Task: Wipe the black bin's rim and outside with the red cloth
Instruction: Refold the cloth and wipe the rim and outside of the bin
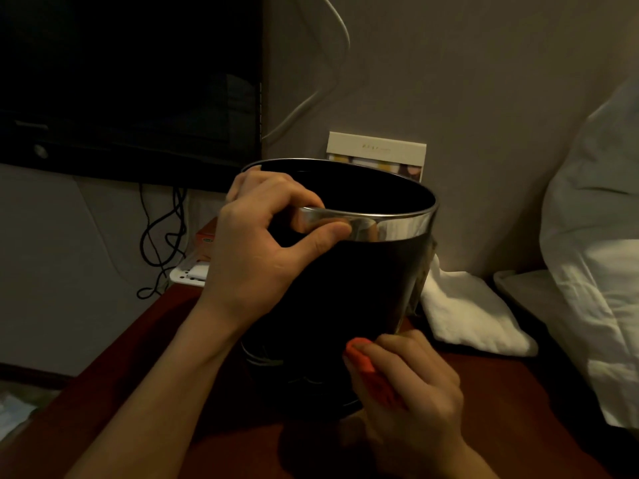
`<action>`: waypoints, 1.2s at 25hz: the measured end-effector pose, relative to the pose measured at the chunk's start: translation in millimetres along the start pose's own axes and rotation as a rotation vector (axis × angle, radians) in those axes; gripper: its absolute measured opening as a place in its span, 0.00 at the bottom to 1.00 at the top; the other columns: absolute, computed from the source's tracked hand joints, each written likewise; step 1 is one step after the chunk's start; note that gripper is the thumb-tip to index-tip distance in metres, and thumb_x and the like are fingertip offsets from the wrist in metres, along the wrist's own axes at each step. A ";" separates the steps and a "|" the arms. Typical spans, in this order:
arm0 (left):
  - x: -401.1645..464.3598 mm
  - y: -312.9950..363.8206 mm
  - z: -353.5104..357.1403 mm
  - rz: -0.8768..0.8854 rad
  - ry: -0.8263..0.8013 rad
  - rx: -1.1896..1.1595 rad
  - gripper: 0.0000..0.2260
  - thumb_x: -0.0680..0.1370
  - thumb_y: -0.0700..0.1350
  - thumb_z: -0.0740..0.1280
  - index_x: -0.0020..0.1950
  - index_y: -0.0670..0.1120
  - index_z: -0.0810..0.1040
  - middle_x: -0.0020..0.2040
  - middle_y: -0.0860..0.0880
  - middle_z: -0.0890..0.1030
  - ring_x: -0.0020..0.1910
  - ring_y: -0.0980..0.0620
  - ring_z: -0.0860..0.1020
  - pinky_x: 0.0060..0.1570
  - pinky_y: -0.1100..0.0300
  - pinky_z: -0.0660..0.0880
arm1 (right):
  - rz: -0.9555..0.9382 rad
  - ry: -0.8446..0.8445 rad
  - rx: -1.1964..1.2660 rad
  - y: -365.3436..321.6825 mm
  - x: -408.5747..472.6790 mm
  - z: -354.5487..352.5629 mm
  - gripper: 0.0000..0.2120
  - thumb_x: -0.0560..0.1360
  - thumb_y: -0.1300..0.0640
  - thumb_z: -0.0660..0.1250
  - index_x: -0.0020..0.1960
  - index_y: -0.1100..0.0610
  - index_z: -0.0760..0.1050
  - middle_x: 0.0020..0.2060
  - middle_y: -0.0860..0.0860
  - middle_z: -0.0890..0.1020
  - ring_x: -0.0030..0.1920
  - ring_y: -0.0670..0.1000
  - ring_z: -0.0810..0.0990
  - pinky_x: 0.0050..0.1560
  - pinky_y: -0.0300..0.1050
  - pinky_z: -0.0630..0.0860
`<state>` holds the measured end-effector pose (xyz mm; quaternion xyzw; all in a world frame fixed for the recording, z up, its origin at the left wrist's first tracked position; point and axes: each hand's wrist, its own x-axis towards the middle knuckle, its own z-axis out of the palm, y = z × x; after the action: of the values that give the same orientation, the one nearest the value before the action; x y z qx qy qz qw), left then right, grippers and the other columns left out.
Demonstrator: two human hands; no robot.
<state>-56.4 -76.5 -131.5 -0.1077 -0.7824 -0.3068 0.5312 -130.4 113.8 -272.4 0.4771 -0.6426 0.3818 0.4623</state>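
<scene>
The black bin [352,292] stands on a dark red table, tilted a little toward me, with a shiny silver band around its rim [397,226]. My left hand [262,243] grips the near-left rim, thumb on the silver band and fingers hooked inside. My right hand [411,385] holds the bunched red cloth [366,364] against the bin's lower right outside wall. Most of the cloth is hidden under my fingers.
A folded white towel [466,309] lies right of the bin, with white bedding [598,236] beyond it. A card box [377,153] leans on the wall behind. A dark TV [128,81], black cables [162,236] and a white tray [190,271] are at left.
</scene>
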 end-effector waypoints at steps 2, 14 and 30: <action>0.3 -0.4 0.5 0.009 -0.002 -0.003 0.09 0.71 0.55 0.70 0.45 0.52 0.76 0.44 0.63 0.75 0.50 0.61 0.72 0.55 0.47 0.70 | -0.023 -0.027 -0.025 -1.6 -3.6 3.0 0.05 0.70 0.62 0.81 0.45 0.61 0.88 0.42 0.54 0.85 0.37 0.53 0.80 0.40 0.45 0.77; -0.5 -1.5 2.1 0.004 0.009 -0.006 0.10 0.71 0.55 0.70 0.45 0.50 0.76 0.44 0.61 0.75 0.50 0.61 0.72 0.56 0.50 0.69 | -0.127 -0.194 -0.128 -26.1 -19.6 24.1 0.06 0.78 0.55 0.73 0.45 0.55 0.87 0.43 0.49 0.85 0.37 0.52 0.80 0.37 0.43 0.73; 0.1 -0.7 2.5 0.005 0.009 -0.009 0.10 0.71 0.55 0.71 0.45 0.51 0.76 0.43 0.61 0.75 0.49 0.64 0.71 0.56 0.48 0.69 | -0.200 -0.173 -0.180 -33.5 -10.0 30.3 0.06 0.78 0.55 0.74 0.45 0.55 0.87 0.44 0.50 0.86 0.37 0.53 0.81 0.37 0.44 0.74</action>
<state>-58.7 -75.6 -132.3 -0.1107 -0.7782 -0.3096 0.5350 -103.8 79.7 -288.9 0.5266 -0.6607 0.2323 0.4819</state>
